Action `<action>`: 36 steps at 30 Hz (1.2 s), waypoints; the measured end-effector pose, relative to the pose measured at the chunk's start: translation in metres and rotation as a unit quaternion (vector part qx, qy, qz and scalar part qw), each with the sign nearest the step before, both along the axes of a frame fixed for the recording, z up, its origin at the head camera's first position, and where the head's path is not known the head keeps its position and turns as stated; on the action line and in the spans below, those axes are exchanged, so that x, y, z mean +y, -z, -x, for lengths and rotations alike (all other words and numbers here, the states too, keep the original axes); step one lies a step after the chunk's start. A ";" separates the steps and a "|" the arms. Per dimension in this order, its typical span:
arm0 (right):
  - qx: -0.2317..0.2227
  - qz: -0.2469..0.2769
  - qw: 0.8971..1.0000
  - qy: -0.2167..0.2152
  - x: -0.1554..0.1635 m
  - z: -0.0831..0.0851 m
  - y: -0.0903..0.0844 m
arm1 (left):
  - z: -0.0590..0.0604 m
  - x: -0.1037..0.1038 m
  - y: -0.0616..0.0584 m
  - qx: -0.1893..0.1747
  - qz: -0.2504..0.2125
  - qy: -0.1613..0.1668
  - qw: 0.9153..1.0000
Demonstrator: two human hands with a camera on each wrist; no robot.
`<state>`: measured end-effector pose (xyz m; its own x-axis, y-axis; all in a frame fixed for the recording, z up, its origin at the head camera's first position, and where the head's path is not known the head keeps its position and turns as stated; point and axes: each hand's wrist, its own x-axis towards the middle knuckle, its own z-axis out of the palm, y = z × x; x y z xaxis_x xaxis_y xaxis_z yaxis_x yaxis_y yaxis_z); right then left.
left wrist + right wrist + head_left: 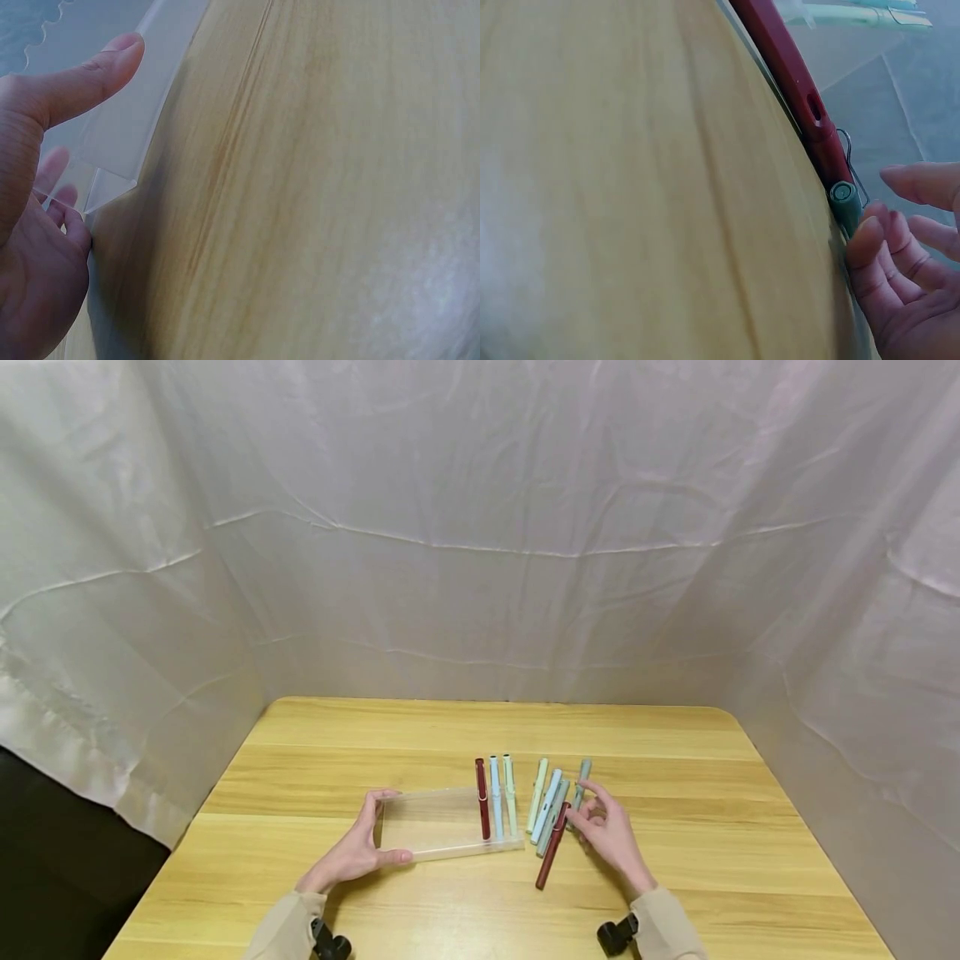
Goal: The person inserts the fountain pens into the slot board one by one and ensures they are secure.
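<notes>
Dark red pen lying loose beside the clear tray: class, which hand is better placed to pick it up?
Probably the right hand: its fingertips are at the dark red pen, while the left hand grips the clear tray.

A makeshift recording booth: white sheets (480, 527) curtain a wooden table (675, 860).

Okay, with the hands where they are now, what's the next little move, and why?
Probably the right hand should pinch the loose dark red pen and lift it toward the clear tray. Its fingers touch the loose pens beside the tray but grip none. The left hand already steadies the tray's left end, and three pens lie inside at its right end, leaving room.
</notes>
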<state>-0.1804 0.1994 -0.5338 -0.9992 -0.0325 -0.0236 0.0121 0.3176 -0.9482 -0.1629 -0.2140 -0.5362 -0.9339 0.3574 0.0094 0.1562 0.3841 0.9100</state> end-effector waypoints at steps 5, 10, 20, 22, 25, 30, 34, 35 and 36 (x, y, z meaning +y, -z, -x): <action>-0.026 0.017 1.000 -0.002 0.001 0.001 0.001 | 0.000 0.000 -0.001 -0.005 0.001 -0.001 1.000; -0.036 0.008 0.999 0.002 0.002 0.002 0.002 | 0.000 0.000 -0.001 -0.005 0.001 -0.002 1.000; -0.042 -0.006 0.999 0.005 0.003 0.001 0.002 | 0.000 0.000 -0.001 -0.004 0.002 -0.003 1.000; -0.045 -0.005 0.999 0.009 0.003 0.001 0.003 | 0.000 0.000 -0.001 -0.003 0.002 -0.003 1.000; -0.046 -0.007 0.999 0.014 0.002 0.001 0.002 | 0.000 0.000 -0.001 -0.002 0.001 -0.002 1.000; -0.038 -0.017 0.999 0.023 0.002 0.003 0.005 | 0.000 0.001 0.000 0.002 0.001 -0.002 1.000; -0.040 -0.019 0.999 0.026 0.002 0.004 0.005 | 0.000 0.001 0.001 0.005 0.000 -0.001 1.000; -0.042 -0.017 0.999 0.025 0.002 0.003 0.004 | 0.000 0.001 0.001 0.006 0.000 -0.001 1.000; -0.045 -0.015 0.999 0.024 0.002 0.002 0.003 | 0.000 0.001 0.001 0.006 0.000 -0.001 1.000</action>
<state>-0.1824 0.2016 -0.5372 -0.9934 0.0177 -0.1134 0.1126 0.3436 -0.9323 -0.1630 -0.2132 -0.5372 -0.9346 0.3551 0.0204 0.1659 0.3843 0.9082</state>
